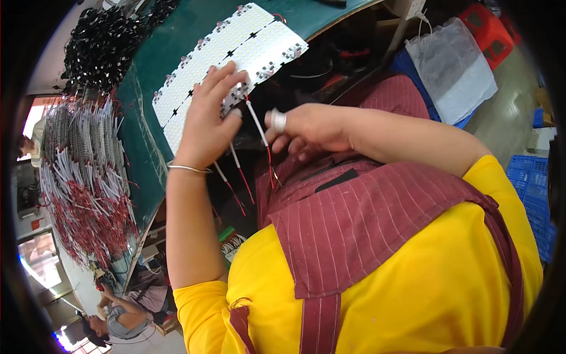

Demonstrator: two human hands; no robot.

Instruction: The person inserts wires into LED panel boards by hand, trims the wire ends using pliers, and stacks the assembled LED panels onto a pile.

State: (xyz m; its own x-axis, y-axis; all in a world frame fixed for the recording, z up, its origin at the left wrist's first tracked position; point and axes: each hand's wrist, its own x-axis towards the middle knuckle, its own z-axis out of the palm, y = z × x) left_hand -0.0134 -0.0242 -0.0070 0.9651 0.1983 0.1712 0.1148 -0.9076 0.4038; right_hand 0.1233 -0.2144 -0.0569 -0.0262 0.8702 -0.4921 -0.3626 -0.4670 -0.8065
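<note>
A white LED panel sheet [218, 52], made of joined strips with rows of small light chips, lies on the green table at its near edge. My left hand [206, 115] rests on it, fingers spread and touching the surface, thumb out to the side. White cables with bare red and black wire ends hang off the panel's near edge; one cable [257, 123] runs down between my hands. My right hand [309, 131], with a white wrap [278, 122] round one finger, hovers right of that cable. Its fingers are loosely curled and apart, with nothing visible in them.
On the left of the green table [138, 127] lies a big heap of white cables with red wires [85, 183]. Behind it sits a pile of black leads [109, 44]. Blue crates [530, 194] and a red stool [486, 35] stand right. A person [118, 315] works at lower left.
</note>
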